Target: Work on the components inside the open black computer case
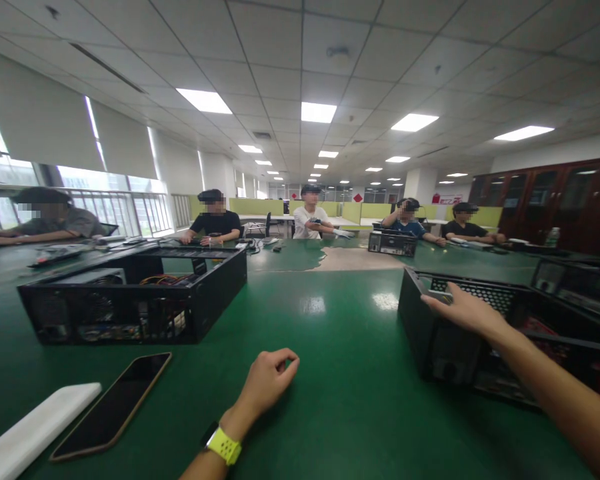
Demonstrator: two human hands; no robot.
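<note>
- The left hand (267, 381) is bare, and its wrist (236, 420) wears a watch (223, 445).
- The strap (233, 454) is bright yellow-green, with small holes.
- The watch face (209, 432) looks dark, perhaps squarish; the angle hides much.
- The right hand (464, 312) and right forearm (545, 370) are bare.

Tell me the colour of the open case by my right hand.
The open case is black, seen in the head view.

The right grip (470, 310) is at a black case (445, 350), the left grip (269, 383) loosely curled.
</note>
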